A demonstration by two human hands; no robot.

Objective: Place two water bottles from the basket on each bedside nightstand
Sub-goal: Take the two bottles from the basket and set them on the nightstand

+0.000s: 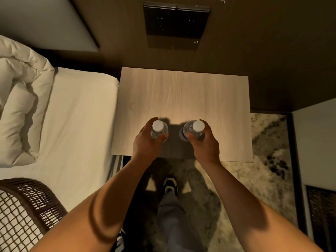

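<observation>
Seen from above, two clear water bottles with white caps stand upright over the front part of a pale wooden nightstand (181, 95). My left hand (147, 142) is wrapped around the left bottle (158, 126). My right hand (205, 142) grips the right bottle (197, 127), which has a blue label. The bottles are about a hand's width apart. I cannot tell whether their bases touch the top. A dark woven basket (27, 200) sits on the bed at the lower left; what it holds is hidden.
A bed with a white sheet (78, 124) and a folded duvet (18, 99) lies left of the nightstand. A dark switch panel (175, 20) is on the wall behind. A patterned rug (263, 151) covers the floor; my shoe (170, 185) stands below the nightstand's front edge.
</observation>
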